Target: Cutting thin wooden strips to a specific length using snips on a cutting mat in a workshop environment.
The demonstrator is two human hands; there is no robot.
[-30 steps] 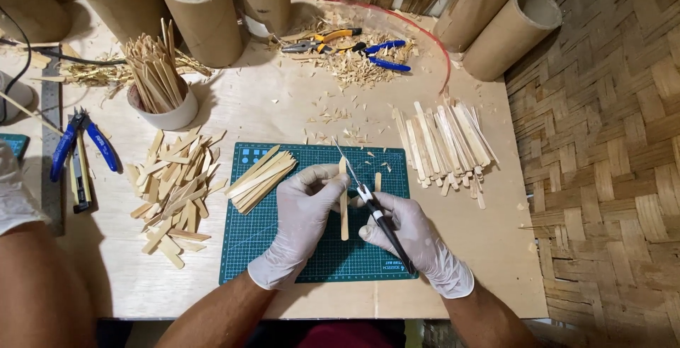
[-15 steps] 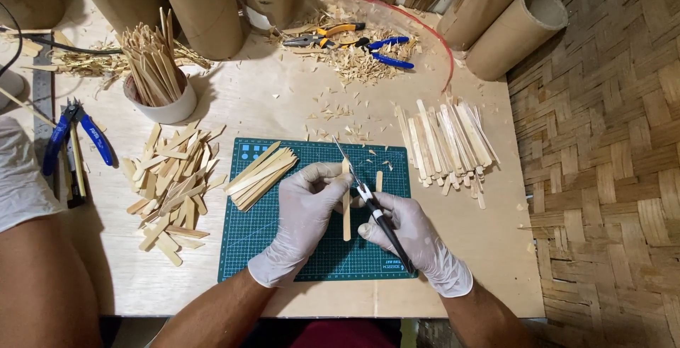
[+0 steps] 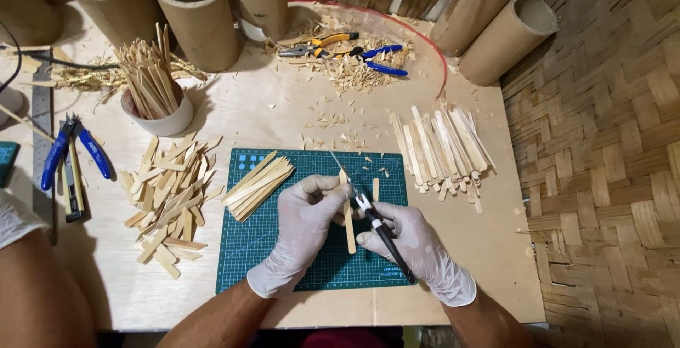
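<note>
We pin the wooden stick (image 3: 348, 215) flat on the green cutting mat (image 3: 255, 249) near the table's front edge with our gloved left hand (image 3: 301, 231), steadying it while our right hand (image 3: 418, 249) grips the craft knife (image 3: 379, 226) against its upper end.

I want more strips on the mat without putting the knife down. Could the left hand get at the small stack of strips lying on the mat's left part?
Probably yes: the left hand sits just right of the stack, nothing between, though it now pinches a strip.
</note>
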